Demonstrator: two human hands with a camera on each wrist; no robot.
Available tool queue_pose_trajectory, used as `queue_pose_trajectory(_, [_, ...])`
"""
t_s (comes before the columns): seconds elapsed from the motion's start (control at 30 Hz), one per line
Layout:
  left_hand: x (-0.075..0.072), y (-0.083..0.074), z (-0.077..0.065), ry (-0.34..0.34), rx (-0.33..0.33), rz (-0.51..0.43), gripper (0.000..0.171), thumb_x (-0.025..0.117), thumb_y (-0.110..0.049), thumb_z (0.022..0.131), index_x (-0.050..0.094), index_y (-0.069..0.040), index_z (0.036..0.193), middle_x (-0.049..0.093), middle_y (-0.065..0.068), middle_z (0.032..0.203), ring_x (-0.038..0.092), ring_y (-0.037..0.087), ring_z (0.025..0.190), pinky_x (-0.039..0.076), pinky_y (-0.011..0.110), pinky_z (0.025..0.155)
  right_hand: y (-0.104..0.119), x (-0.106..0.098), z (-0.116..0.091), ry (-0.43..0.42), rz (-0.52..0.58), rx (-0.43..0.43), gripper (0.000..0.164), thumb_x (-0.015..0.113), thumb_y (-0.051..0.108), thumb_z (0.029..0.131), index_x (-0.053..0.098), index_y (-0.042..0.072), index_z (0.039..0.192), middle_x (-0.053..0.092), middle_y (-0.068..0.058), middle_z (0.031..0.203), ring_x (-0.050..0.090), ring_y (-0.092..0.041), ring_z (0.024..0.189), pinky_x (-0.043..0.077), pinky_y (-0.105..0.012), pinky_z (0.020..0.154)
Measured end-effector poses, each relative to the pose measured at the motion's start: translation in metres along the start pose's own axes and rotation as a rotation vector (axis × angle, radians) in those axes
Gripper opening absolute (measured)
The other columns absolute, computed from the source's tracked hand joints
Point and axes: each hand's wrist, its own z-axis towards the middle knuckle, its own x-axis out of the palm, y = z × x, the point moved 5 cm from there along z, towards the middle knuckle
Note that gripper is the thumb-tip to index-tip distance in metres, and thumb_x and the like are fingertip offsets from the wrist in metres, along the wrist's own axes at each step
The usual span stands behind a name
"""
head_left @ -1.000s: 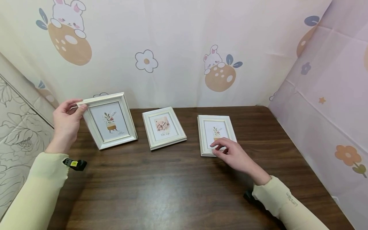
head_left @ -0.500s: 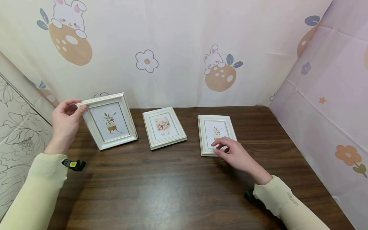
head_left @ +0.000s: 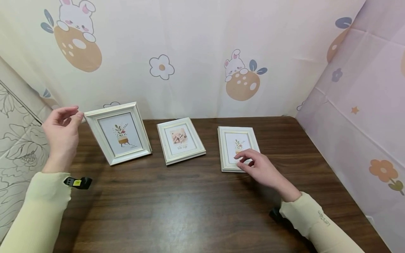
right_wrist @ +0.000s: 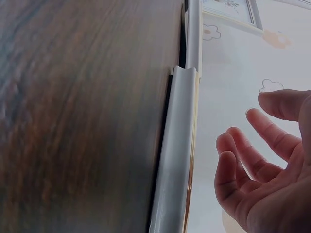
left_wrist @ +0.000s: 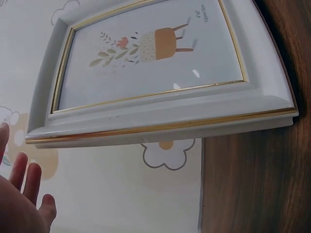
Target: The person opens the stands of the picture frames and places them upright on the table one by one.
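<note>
A white picture frame (head_left: 119,133) with gold trim and a potted-plant print stands upright at the left of the table. Just off its upper left corner is my left hand (head_left: 63,131), fingers loosely bent; the left wrist view shows a gap between the fingers and the frame (left_wrist: 160,114). My right hand (head_left: 259,168) hovers above the lower part of another white frame (head_left: 224,149), which lies flat at the right with a similar plant print. Its relaxed fingers (right_wrist: 262,131) hold nothing in the right wrist view. Between these lies a third white frame (head_left: 181,140) with a flower picture.
The dark wood table (head_left: 177,207) meets a cream curtain (head_left: 196,42) printed with rabbits at the back. A pink-toned curtain (head_left: 364,116) bounds the right side. A line-drawn floral panel (head_left: 19,151) rises at the left.
My left hand has let go of the upright frame's corner and moved left. That frame stays standing. My right hand has shifted slightly to the right.
</note>
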Motion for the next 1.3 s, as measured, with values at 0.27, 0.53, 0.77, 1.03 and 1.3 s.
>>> queue_pose_trajectory(0.27, [0.008,-0.013,-0.011,0.008,0.058,0.105,0.017,0.072,-0.006,0.091,0.073,-0.002,0.107,0.070,0.001,0.101,0.063,0.011,0.096,0.047,0.019,0.079,-0.001,-0.003,0.002,-0.001,-0.010,0.010,0.019,0.070,0.014,0.094,0.069,0.008,0.112,0.067,-0.004,0.111,0.063,-0.018,0.095,0.054,-0.034,0.076])
queue_pose_trajectory(0.53, [0.018,-0.025,-0.021,0.028,0.163,0.149,0.014,0.071,-0.008,0.092,0.074,-0.002,0.104,0.072,0.002,0.099,0.062,0.011,0.093,0.046,0.019,0.075,-0.002,-0.006,0.003,0.015,-0.015,0.044,0.021,0.070,0.014,0.094,0.068,0.009,0.114,0.067,-0.004,0.112,0.063,-0.017,0.096,0.054,-0.036,0.077])
queue_pose_trajectory(0.77, [0.034,-0.029,-0.031,0.134,0.189,0.169,0.016,0.071,-0.010,0.092,0.072,-0.001,0.105,0.068,-0.007,0.095,0.062,0.008,0.087,0.045,0.019,0.074,-0.002,-0.014,0.005,-0.033,-0.013,0.032,0.019,0.070,0.013,0.094,0.069,0.008,0.112,0.068,-0.007,0.108,0.063,-0.018,0.094,0.054,-0.034,0.075])
queue_pose_trajectory(1.03, [0.054,-0.020,-0.046,0.282,0.152,0.191,0.017,0.067,-0.009,0.095,0.068,0.002,0.109,0.068,-0.010,0.094,0.063,0.008,0.087,0.045,0.019,0.068,-0.001,-0.023,0.006,-0.038,-0.031,0.067,0.019,0.070,0.013,0.094,0.069,0.009,0.113,0.066,-0.005,0.111,0.062,-0.018,0.095,0.053,-0.036,0.077])
queue_pose_trajectory(1.3, [0.080,-0.012,-0.059,0.440,0.111,0.111,0.017,0.064,-0.003,0.096,0.063,0.008,0.109,0.071,-0.004,0.095,0.064,0.006,0.083,0.050,0.016,0.070,-0.004,-0.030,0.006,-0.035,-0.043,0.109,0.023,0.069,0.017,0.095,0.068,0.009,0.116,0.066,-0.006,0.111,0.060,-0.021,0.098,0.051,-0.037,0.079])
